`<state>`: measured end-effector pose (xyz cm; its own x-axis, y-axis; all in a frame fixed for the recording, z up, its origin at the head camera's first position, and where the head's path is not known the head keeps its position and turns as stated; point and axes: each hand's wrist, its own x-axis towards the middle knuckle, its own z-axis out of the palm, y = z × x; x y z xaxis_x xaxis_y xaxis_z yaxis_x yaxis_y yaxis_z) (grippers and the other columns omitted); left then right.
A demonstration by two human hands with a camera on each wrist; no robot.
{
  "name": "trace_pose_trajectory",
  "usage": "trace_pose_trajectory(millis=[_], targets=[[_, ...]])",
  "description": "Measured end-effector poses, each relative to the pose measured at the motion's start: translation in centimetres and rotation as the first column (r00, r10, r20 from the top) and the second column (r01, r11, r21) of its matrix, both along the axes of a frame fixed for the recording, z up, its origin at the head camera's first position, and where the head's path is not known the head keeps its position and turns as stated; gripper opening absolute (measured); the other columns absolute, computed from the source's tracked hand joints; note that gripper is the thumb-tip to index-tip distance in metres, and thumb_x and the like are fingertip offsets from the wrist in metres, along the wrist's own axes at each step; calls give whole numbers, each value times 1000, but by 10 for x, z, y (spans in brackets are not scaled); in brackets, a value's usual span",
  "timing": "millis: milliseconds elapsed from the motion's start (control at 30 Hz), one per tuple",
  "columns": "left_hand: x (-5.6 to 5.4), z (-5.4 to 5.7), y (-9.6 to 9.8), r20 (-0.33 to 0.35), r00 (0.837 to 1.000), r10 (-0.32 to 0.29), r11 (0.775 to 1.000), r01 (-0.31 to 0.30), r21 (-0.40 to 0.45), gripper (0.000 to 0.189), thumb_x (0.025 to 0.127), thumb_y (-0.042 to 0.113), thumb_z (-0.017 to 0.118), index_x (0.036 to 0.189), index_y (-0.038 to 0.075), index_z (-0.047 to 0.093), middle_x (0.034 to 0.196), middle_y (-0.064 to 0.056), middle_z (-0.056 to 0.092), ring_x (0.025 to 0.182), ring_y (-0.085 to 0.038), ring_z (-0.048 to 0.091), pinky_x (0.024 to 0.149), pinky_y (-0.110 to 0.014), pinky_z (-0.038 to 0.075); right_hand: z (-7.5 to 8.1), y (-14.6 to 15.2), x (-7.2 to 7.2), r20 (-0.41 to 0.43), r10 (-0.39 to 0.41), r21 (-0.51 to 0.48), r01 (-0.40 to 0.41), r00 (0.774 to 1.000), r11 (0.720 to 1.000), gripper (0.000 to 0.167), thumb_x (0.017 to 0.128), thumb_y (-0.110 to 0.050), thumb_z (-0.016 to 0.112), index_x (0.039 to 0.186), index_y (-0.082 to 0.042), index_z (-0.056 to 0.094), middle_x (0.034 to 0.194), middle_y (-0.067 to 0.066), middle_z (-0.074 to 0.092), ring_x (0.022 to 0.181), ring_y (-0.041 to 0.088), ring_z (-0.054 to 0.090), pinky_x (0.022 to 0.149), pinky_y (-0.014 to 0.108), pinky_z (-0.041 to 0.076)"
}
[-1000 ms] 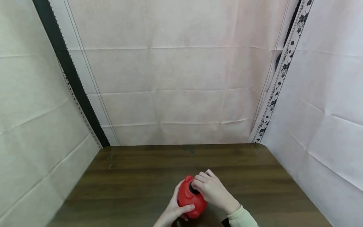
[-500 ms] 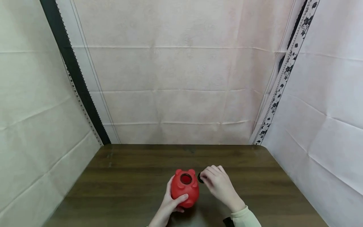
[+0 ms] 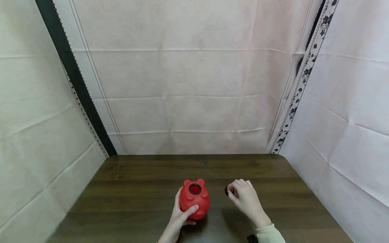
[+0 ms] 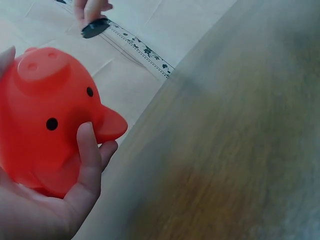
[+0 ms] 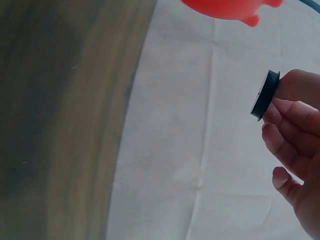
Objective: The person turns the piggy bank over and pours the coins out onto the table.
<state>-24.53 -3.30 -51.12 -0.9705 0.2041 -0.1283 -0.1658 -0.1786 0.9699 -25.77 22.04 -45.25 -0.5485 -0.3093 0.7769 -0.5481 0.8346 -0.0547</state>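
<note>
A red pig-shaped piggy bank is held above the table by my left hand, whose fingers and thumb wrap its side. Its dark-rimmed round hole faces up and uncovered in the head view. The left wrist view shows the snout and black eyes of the piggy bank. To its right, apart from it, my right hand pinches a black round stopper between thumb and fingers. The other fingers of the right hand are loosely curled behind it.
Under both hands lies a dark wooden table with rounded far corners. White cloth walls stand behind it and on both sides, with a black strip at the left and a flower-patterned band at the right.
The right hand has pulled the black stopper out of the piggy bank's hole and moved it to the right. The left hand has shifted the piggy bank slightly left and away from me.
</note>
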Motion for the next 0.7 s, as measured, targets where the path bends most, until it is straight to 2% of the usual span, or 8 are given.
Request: trace_pose_trajectory(millis=[133,267,367,500,600,700], targets=[[-1,0,-1,-1,1000,15,1000,-15,1,91,87,32,71,152,29,8,145,-23,33,90,-22,64,60,-34,57,-11,3,0,81,-29,40,26,996,999,26,64,-5,82,70,-20,61,66,-14,55,66,1,45,64,21,34],[1,-3,-1,-19,1000,15,1000,-15,3,92,87,32,71,153,28,7,146,-23,33,87,-20,64,57,-32,55,-24,6,-2,202,-34,116,11,979,993,24,65,-7,79,67,-21,59,64,-15,50,65,0,42,62,20,32],[4,-6,-1,-37,999,8,1000,-7,7,92,87,30,70,154,26,6,146,-25,32,89,-20,64,55,-32,55,-36,9,-4,293,-46,171,-5,955,985,24,65,-9,76,65,-22,56,63,-16,46,64,0,40,62,20,29],[7,-10,0,-44,999,-3,1000,3,11,92,88,29,69,154,24,5,145,-26,32,90,-21,63,55,-32,55,-49,14,-4,407,-50,215,-42,912,976,24,67,-8,74,63,-21,54,61,-16,45,61,0,38,61,21,29],[8,-10,0,-44,999,-10,1000,10,9,93,87,28,70,154,24,5,144,-27,32,88,-22,63,54,-33,55,-56,17,-4,476,-32,224,-86,879,971,23,67,-7,73,62,-20,55,59,-15,46,58,-1,38,60,22,31],[7,-10,0,-43,999,-19,1000,19,3,93,87,28,70,154,23,5,144,-28,33,88,-23,63,55,-33,55,-59,19,-4,517,-9,211,-117,856,970,22,66,-5,72,62,-20,55,58,-15,47,56,-3,38,57,22,33]])
